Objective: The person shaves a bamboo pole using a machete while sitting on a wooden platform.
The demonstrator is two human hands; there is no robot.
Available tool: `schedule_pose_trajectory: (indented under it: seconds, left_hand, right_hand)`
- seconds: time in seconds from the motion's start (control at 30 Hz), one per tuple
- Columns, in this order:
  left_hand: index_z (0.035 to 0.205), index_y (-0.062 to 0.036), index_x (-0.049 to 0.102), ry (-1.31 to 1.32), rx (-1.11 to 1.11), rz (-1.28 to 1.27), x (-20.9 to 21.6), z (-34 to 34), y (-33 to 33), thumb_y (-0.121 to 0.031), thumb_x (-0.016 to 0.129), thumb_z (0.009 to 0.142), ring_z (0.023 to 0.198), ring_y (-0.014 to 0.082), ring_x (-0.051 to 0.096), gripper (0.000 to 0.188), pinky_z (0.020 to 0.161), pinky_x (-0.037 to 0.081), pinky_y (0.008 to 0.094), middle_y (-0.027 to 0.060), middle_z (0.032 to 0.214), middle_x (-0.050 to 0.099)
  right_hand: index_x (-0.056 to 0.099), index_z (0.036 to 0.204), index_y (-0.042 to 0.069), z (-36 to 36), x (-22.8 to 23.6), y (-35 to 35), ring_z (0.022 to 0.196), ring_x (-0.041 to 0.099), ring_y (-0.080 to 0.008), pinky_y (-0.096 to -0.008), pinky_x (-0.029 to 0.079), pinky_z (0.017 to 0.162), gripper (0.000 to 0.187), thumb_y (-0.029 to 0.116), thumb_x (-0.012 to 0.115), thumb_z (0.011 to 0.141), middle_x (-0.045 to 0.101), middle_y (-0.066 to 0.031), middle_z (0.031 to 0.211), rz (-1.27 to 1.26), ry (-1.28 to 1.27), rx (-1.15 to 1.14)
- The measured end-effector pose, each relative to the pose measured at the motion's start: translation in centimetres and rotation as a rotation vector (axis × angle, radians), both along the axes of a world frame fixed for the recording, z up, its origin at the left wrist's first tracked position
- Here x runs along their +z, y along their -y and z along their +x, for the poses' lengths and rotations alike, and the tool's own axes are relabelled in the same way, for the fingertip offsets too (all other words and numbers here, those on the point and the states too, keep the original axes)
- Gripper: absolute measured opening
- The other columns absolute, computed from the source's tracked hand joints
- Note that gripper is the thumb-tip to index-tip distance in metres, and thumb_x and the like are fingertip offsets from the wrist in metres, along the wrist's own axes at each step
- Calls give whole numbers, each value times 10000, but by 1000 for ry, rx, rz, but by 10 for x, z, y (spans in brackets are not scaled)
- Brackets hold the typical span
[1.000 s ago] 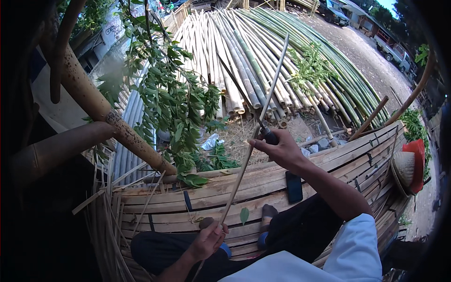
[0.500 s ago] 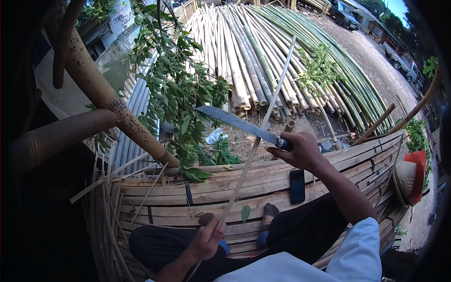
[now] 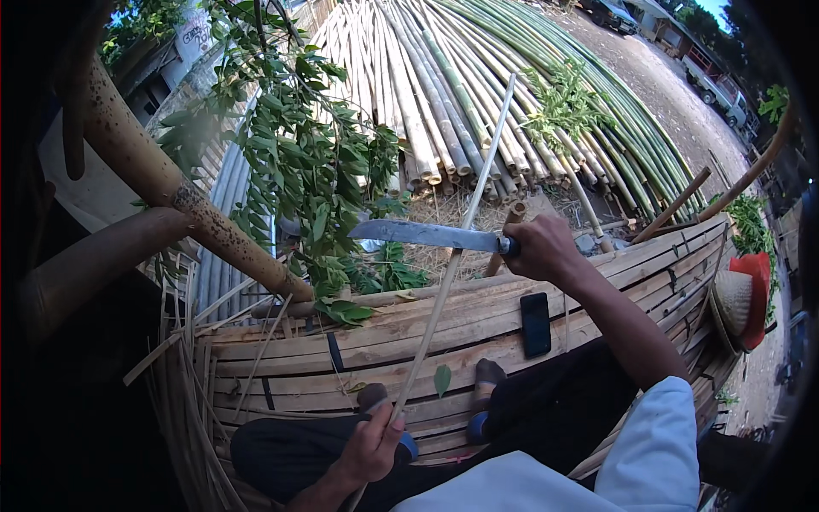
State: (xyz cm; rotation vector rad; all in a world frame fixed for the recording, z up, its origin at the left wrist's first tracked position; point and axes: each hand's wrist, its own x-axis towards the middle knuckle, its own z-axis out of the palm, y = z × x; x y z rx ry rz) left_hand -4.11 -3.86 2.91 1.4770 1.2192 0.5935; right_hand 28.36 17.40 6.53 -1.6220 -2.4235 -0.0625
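Note:
My right hand [image 3: 543, 247] is closed round the dark handle of a large knife [image 3: 426, 234], whose long blade points left. The blade lies across a long, thin bamboo strip [image 3: 444, 286], at about the strip's middle. Low in the view, my left hand [image 3: 372, 445] grips that strip near its lower end. From there the strip slants up and away to the right, its far end standing in front of the bamboo pile. Whether the blade touches the strip or only passes over it, I cannot tell.
I sit on a slatted bamboo platform [image 3: 358, 348] with a black phone [image 3: 536, 324] and a leaf [image 3: 442, 380] on it. Thin strips [image 3: 192, 384] bunch at the left, below a thick bamboo post [image 3: 200, 209] and leafy branches [image 3: 290, 128]. Bamboo poles [image 3: 426, 111] lie beyond; a hat [image 3: 732, 299] sits at right.
The blade has turned from slanting down to the right to nearly level. My right hand still holds the knife and my left the strip. The whole view has shifted slightly.

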Motion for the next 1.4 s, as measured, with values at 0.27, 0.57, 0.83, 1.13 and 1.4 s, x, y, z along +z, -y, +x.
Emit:
schedule_pose_trajectory:
  seconds: [0.27,0.57,0.83,1.13,1.4]
  left_hand:
    - [954,-20,504,18,-15,-99,-2,-4,3,-246,439,1009,549,337,597,241,485,395,362,156,582,509]
    - [952,-17,509,75,-55,-211,-6,-11,11,-261,425,1014,491,241,542,266,482,377,344,124,565,492]
    - [846,-51,425,140,-156,-242,-1,-17,17,-279,402,1027,479,52,363,292,433,293,236,-24,572,418]
    - [918,16,555,1,-51,18,21,-28,49,-190,485,986,580,348,569,227,516,381,414,202,687,525]
    - [936,29,573,81,62,-335,11,-54,101,-231,495,976,535,153,477,274,491,365,340,99,625,511]
  right_hand:
    - [646,638,103,13,-15,-14,541,628,-322,-441,505,549,133,227,633,683,588,-120,541,-42,27,-104]
    - [673,691,112,53,-20,-32,640,650,-348,-445,528,635,207,299,596,739,640,-154,654,-76,50,-353]
    - [694,734,92,103,-15,-35,699,653,-378,-466,522,683,245,307,581,761,662,-185,714,-164,39,-578]
    - [675,670,148,111,-33,-41,659,656,-326,-437,528,635,175,305,626,728,639,-141,651,-172,165,-398]
    - [657,657,126,104,-44,-72,607,625,-342,-449,510,619,184,294,622,724,622,-132,615,-208,139,-298]
